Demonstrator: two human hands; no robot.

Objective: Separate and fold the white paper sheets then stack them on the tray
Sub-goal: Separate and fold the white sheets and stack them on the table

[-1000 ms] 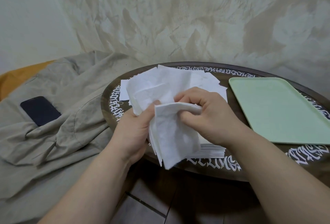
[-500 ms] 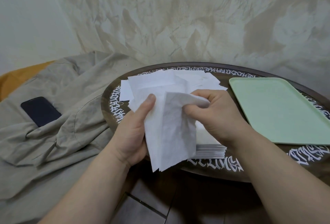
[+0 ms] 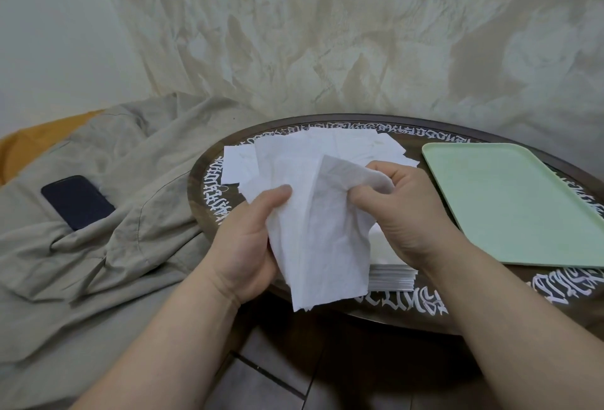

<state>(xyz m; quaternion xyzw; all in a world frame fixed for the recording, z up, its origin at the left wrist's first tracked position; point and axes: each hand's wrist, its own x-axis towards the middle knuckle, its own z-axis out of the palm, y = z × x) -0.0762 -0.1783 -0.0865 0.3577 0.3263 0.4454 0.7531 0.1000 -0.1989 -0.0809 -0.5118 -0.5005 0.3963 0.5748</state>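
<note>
Paper sheet (image 3: pixel 322 239) pinched by left hand (image 3: pixel 248 246) and right hand (image 3: pixel 405 213), left of empty tray (image 3: pixel 510 207), above stack (image 3: pixel 392 274).

Tray (image 3: pixel 510 210) on table (image 3: pixel 385 311), right of the fingers (image 3: pixel 376 169); paper stack (image 3: pixel 392 274) beneath them; phone (image 3: pixel 76 202) on cloth (image 3: pixel 130 246), far left.

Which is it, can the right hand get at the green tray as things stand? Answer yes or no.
Probably yes. The green tray lies on the round table just to the right of the right hand, nothing between them. But that hand pinches the white paper sheet with the left hand.
</note>
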